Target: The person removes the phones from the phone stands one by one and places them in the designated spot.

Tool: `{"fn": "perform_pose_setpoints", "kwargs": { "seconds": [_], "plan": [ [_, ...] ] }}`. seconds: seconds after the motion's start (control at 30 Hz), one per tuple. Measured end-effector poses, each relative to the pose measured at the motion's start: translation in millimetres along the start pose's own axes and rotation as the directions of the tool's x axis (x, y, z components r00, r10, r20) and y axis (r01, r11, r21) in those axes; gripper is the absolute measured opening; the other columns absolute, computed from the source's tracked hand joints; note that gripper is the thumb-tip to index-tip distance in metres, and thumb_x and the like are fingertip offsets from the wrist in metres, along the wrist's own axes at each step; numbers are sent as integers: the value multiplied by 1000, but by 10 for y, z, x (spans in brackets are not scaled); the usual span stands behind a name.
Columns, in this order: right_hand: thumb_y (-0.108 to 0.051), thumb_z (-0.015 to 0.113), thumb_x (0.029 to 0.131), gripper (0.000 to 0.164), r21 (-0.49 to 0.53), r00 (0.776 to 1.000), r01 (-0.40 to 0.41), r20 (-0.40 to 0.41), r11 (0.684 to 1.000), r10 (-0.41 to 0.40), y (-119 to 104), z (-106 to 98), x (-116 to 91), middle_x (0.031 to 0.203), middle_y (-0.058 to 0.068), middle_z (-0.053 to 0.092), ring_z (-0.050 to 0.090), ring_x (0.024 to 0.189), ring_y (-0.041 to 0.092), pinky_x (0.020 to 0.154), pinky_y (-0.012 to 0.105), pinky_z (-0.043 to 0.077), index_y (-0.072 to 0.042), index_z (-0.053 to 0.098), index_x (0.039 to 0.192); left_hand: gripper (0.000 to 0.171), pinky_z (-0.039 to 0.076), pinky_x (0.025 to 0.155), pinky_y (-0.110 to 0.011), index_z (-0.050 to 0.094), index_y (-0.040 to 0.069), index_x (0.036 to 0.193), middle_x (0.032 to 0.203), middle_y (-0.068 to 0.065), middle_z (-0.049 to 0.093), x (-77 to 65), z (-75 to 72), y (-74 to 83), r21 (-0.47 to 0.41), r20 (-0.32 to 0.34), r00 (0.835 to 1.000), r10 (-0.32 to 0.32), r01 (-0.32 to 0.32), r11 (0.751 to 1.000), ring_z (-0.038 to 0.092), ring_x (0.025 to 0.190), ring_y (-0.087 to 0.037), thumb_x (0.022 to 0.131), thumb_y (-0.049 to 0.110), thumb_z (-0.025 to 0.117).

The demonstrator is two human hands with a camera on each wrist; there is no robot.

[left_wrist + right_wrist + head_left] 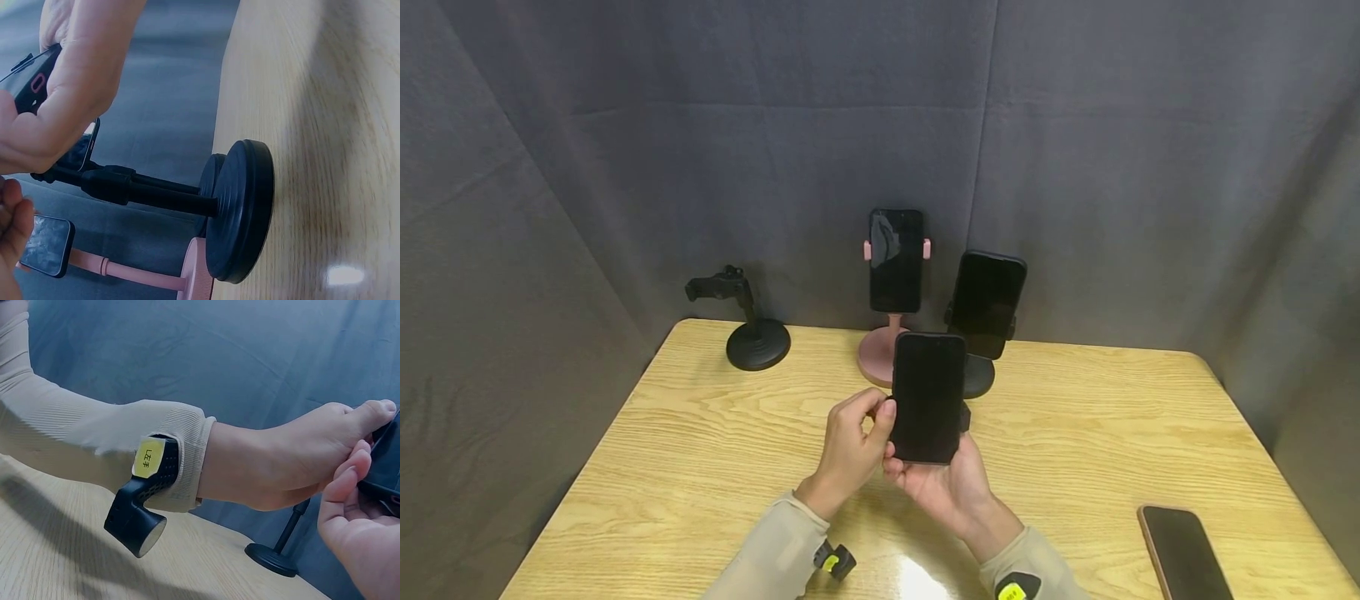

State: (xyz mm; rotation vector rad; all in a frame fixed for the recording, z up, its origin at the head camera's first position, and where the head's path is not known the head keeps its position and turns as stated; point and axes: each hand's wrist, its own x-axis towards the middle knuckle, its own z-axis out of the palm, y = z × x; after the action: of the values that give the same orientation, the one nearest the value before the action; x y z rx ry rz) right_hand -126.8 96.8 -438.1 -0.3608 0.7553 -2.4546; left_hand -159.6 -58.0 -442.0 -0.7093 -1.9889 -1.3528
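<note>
A black smartphone [929,398] stands upright between both hands, its dark screen toward me. It sits at the head of a black phone stand, whose pole and round base [240,212] show in the left wrist view. A black clamp tab [966,417] sticks out at the phone's right edge. My right hand [951,492] holds the phone from below, fingers curled about its lower end. With thumb and curled fingers, my left hand [852,447] pinches the phone's left edge beside the clamp; the fingertips behind are hidden.
Behind stand a pink stand [880,356] holding a phone [896,260] and another black stand holding a phone [988,304]. At the back left is a black stand [758,343] with a bare clamp. Another phone [1185,552] lies front right. A grey curtain [820,167] hangs behind the wooden table [1090,433].
</note>
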Motion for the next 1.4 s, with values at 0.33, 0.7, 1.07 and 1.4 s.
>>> {"fn": "perform_pose_setpoints", "kwargs": {
  "seconds": [0.33,0.7,1.07,1.4],
  "plan": [
    [-45,48,101,32,43,1000,12,6,999,-12,20,7,4,113,0,63,58,93,16,80,25,45,-23,59,122,48,50,59,-23,56,8,72,63,-2,54,19,-18,-7,-19,6,1000,24,-24,1000,55,62,-11,109,37,45],
    [-47,48,101,34,37,1000,7,17,999,-8,16,8,2,108,2,62,58,92,16,79,25,45,-21,57,121,43,49,59,-21,57,9,72,61,-1,54,12,-34,-32,-51,9,1000,25,-25,998,56,60,-12,108,30,49],
    [-48,39,104,39,45,996,-1,86,999,-2,2,-12,-7,109,3,62,57,94,16,80,25,45,-18,57,122,41,49,58,-22,58,8,72,60,-2,55,23,-10,-41,-53,12,1000,10,-10,999,56,59,-12,107,28,50],
    [-49,39,104,41,48,995,-19,95,999,15,-18,-13,-20,109,3,63,59,94,16,78,25,46,-17,57,122,44,49,58,-21,58,7,71,59,-3,56,28,1,-26,-59,4,1000,0,0,998,57,58,-13,107,31,49]
  ]
}}
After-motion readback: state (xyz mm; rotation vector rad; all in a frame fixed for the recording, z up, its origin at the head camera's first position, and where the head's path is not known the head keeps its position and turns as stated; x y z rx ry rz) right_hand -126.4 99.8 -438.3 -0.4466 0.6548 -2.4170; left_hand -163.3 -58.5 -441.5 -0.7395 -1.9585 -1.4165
